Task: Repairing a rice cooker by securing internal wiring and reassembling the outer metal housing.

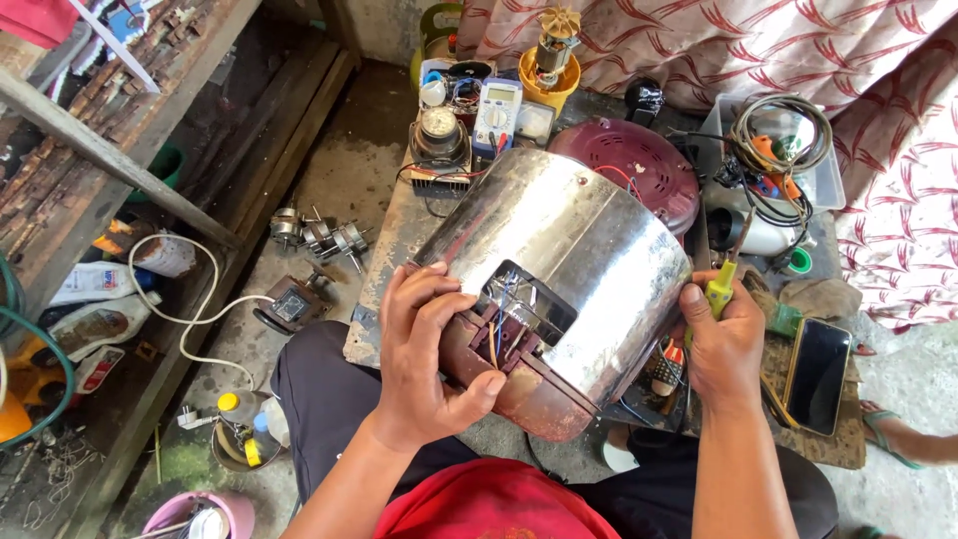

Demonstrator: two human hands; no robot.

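A shiny cylindrical metal appliance shell with a maroon base (559,269) lies on its side at the centre of the frame, across the person's lap and the edge of a low grey slab (394,250). The left hand (429,354) wraps its fingers around the maroon rim beside an open rectangular cutout where thin coloured wires (499,319) show; the parts deeper inside the cutout are too dark to make out. The right hand (723,339) is closed around a yellow-green-handled screwdriver (720,284), thumb against the shell's far edge; the tool's tip is hard to see against the clutter. A dark red round vented lid (629,170) is half hidden behind the shell. At upper centre stands a pale blue multimeter (496,115). At lower right a black phone (816,374) lies face up. At left, white plastic bottles with coloured labels (100,299) lie partly cut off under a wooden shelf.
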